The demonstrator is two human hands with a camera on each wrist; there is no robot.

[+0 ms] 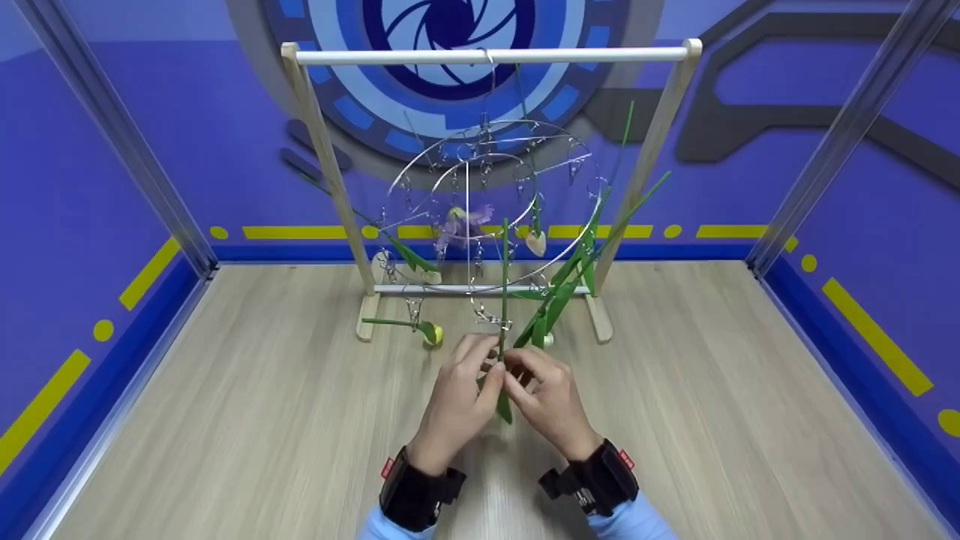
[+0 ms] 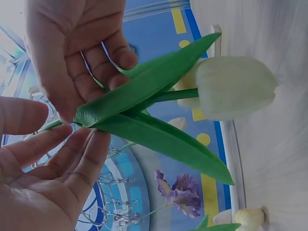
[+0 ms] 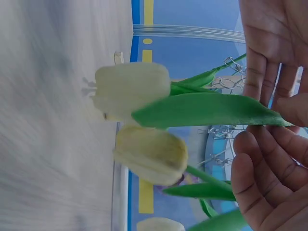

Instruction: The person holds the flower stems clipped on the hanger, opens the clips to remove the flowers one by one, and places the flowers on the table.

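Observation:
Both hands meet at the front of a round metal clip hanger (image 1: 467, 187) and hold an artificial white tulip (image 2: 236, 89) upside down. The left hand (image 1: 459, 390) pinches its green stem (image 1: 505, 277) between thumb and index finger. Opposite it, the right hand (image 1: 551, 394) holds the stem where the leaf (image 2: 139, 91) begins, with its thumb against the leaf base. The stem points up past a metal clip (image 1: 491, 322) on the hanger's near edge. In the head view the hands hide the bloom; in the right wrist view the bloom (image 3: 130, 89) hangs above the tabletop.
The hanger hooks onto a wooden rack (image 1: 645, 157) with a white bar (image 1: 405, 56). Other flowers hang from it: a yellow tulip (image 1: 435, 334), a purple iris (image 1: 463, 225), a pale tulip (image 1: 535, 242) and a second white tulip (image 3: 151, 156). Long leaves (image 1: 555, 307) crowd the right side.

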